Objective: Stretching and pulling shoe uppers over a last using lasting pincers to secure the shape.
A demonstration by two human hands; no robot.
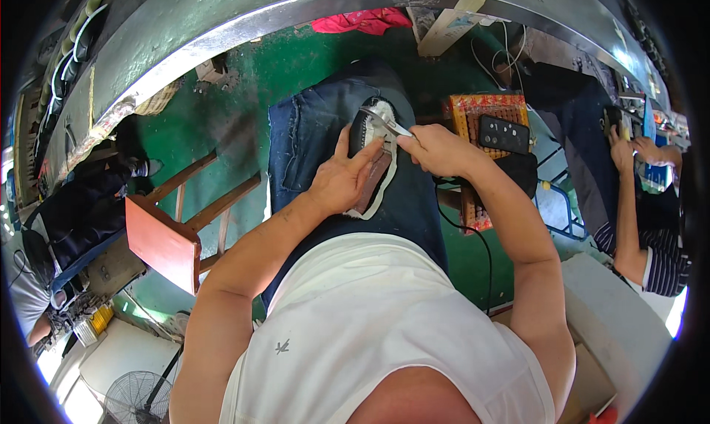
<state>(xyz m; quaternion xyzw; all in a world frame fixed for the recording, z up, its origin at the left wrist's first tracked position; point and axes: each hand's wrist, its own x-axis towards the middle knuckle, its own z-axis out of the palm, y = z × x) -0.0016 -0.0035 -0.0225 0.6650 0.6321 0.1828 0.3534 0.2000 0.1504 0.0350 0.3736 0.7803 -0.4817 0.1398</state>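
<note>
A dark shoe (pixel 364 191) lies on my lap, bottom side up, its toe pointing away from me. Whitish material fills its front, light stitches run along the edge, and a pale strip follows the right side. My left hand (pixel 339 178) grips the shoe from the left, with fingers pressing on its bottom. In my right hand (pixel 441 149) is a metal tool with a curved tip (pixel 387 122), which lies over the white front part. My fingers hide its handle, so its exact kind does not show.
A red stool (pixel 164 233) lies tipped on the green floor at left. To the right, a phone (pixel 504 134) rests on a beaded seat (pixel 464 107), with a black cable below. A metal bench edge (pixel 325 9) curves ahead. Another person's hands (pixel 629 149) work at far right.
</note>
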